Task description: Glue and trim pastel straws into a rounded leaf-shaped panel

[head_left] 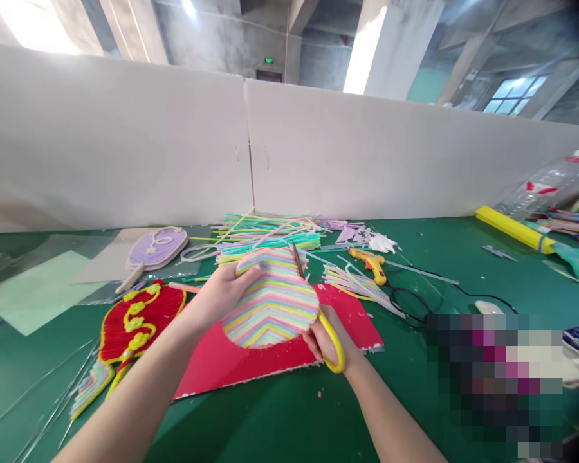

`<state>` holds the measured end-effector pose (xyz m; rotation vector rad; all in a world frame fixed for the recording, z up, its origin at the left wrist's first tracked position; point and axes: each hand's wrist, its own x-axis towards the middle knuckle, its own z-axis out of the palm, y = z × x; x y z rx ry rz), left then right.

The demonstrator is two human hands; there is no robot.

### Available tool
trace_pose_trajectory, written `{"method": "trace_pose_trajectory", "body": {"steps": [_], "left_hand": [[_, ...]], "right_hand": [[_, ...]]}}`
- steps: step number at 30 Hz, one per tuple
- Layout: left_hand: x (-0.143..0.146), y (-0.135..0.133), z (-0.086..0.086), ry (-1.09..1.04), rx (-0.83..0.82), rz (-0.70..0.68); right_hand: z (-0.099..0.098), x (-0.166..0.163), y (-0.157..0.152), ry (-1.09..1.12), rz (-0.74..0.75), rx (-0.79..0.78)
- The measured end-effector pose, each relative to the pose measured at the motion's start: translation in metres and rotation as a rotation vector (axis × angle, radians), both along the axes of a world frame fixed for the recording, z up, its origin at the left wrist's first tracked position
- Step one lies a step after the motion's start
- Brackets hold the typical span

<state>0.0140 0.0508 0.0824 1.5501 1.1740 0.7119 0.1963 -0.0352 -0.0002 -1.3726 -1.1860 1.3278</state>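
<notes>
Head view: from where I stand, a striped panel (270, 308), round and seemingly built of pastel fuzzy stems, is held over a red board (212, 360) on the green desk (241, 427). The left hand (224, 292) grasps it by its left side, thumb on the face; the other fingers are hidden beneath. The right hand (348, 344) has its fingers wrapped round the yellow handles of the scissors (338, 347), whose blade shows at the panel's upper right edge; whether the blades are parted I cannot tell. I'd judge the panel light, soft on its face yet fairly stiff as a sheet, and not slippery, though the stem ends along its rim could fray or pull loose. Best to take it flat between thumb and fingers, well in from the rim, on the side away from the scissors, pinching gently so the stripes don't bunch. Left of it lies a red shape with yellow trim (113, 334); beyond, loose stems (270, 231); to the right, a yellow glue gun (374, 263).
</notes>
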Motion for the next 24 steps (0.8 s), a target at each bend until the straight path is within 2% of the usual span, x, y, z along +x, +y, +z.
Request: {"method": "trace_pose_trajectory", "body": {"steps": [4,10,17,24], "left_hand": [[-0.007,0.003,0.005,-0.05,-0.059,-0.004],[-0.011,0.004,0.008,-0.065,-0.078,-0.037],[-0.008,0.004,0.004,-0.026,-0.007,-0.076],[-0.01,-0.001,0.012,0.078,0.099,-0.147]], "right_hand": [[0.008,0.0,-0.001,-0.001,0.004,-0.036],[0.007,-0.001,0.0,-0.018,0.046,0.032],[0.0,0.0,0.002,-0.04,0.068,0.063],[0.014,-0.002,-0.002,-0.064,0.049,0.059]]}}
